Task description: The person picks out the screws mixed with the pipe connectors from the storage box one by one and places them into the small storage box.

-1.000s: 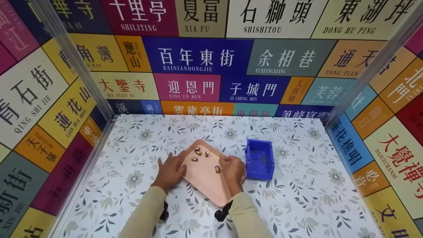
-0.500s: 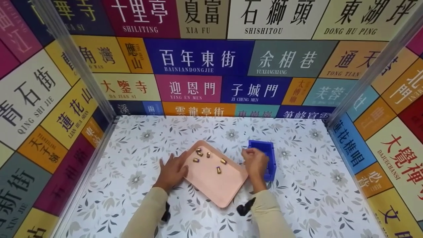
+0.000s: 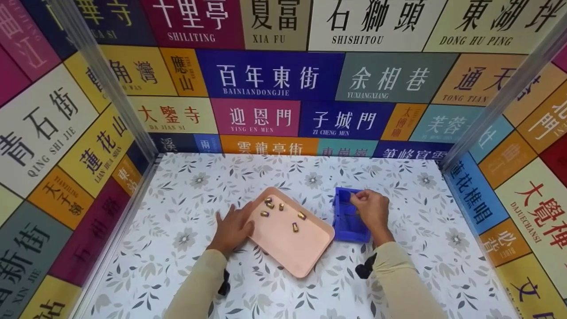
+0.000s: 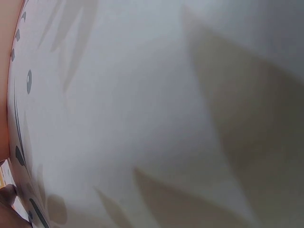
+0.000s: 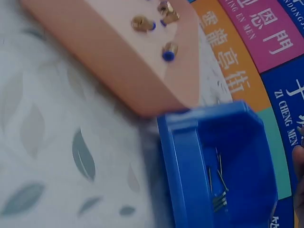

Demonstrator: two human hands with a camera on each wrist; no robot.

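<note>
My left hand (image 3: pixel 231 228) rests at the left edge of a pink tray (image 3: pixel 283 252), its fingers extended along the rim. Several small brass fittings (image 3: pixel 295 227) with blue ends lie in the tray, also seen as a brass fitting (image 5: pixel 170 51) in the right wrist view. Over the right side of a blue bin (image 3: pixel 352 235) is my right hand (image 3: pixel 374 212), thumb and forefinger brought together. Whether anything sits between those fingertips is too small to tell. Thin metal pins (image 5: pixel 219 183) lie inside the bin.
The table (image 3: pixel 199 274) wears a white leaf-and-flower cover. Printed sign panels (image 3: pixel 270 75) wall it in at the back and both sides. The bin stands close to the tray's right corner.
My right hand has moved right from the tray to over the bin, uncovering another fitting in the tray. My left hand stays at the tray's edge.
</note>
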